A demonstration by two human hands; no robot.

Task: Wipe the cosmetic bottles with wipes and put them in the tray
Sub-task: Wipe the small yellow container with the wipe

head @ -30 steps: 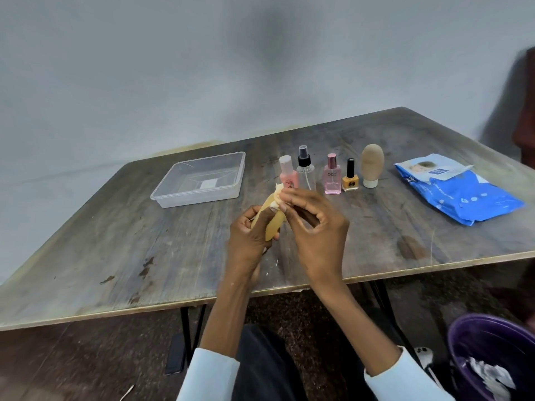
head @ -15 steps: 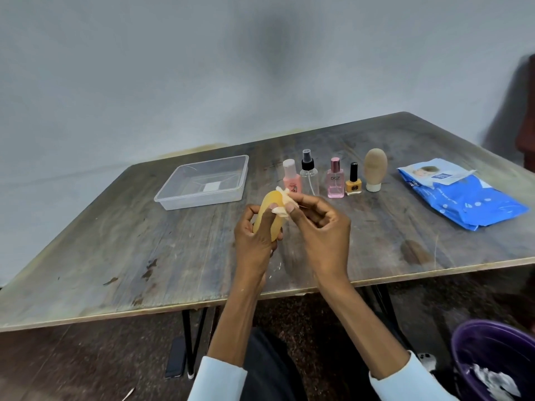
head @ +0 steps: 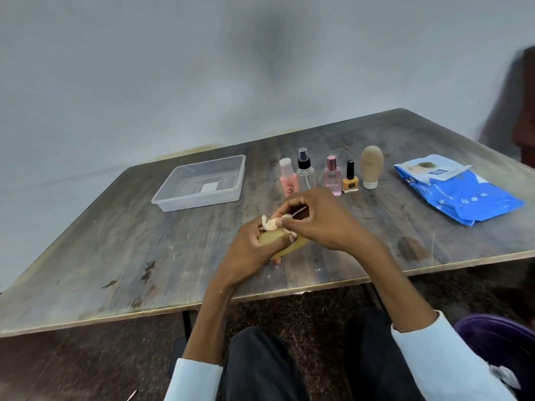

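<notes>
My left hand [head: 246, 253] grips a flat yellow cosmetic bottle [head: 275, 238] above the table's front half. My right hand [head: 321, 221] pinches a small crumpled white wipe [head: 270, 223] against the bottle's upper end. Behind my hands stands a row of bottles: a pink bottle with a white cap [head: 288, 178], a clear spray bottle [head: 305, 169], a pink perfume bottle [head: 332, 176], a yellow nail polish [head: 350, 179] and a tan rounded bottle [head: 371, 166]. A clear plastic tray [head: 202, 183] sits to the left of the row with nothing in it.
A blue pack of wipes [head: 460, 192] lies at the right of the wooden table [head: 130, 256]. A purple bin [head: 498, 340] stands on the floor at the lower right. My knees are under the table's front edge.
The yellow bottle has tilted from nearly upright to lying lower in my left hand. My right hand with the wipe has shifted over its upper end.
</notes>
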